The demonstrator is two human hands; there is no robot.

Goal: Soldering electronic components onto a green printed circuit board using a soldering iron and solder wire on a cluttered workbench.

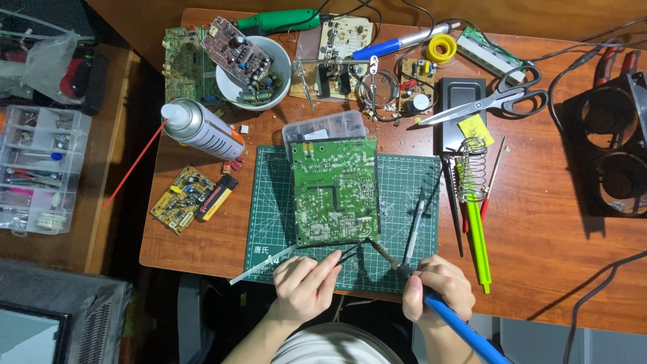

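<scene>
Cluttered wooden bench, and the green circuit board (335, 191) is lying just ahead of both sets of fingers, with the right hand (437, 288) gripping a blue soldering iron (453, 320) and the left hand (304, 284) pinching tweezers (350, 253), both tips meeting at its near edge.

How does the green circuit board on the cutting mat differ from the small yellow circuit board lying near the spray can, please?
The green circuit board is larger and lies solder side up on the cutting mat; the yellow circuit board is smaller and lies component side up on the bare wooden table. The green one sits squarer to the table edge, by both hands; the yellow one lies turned, away from them. Both lie flat.
</scene>
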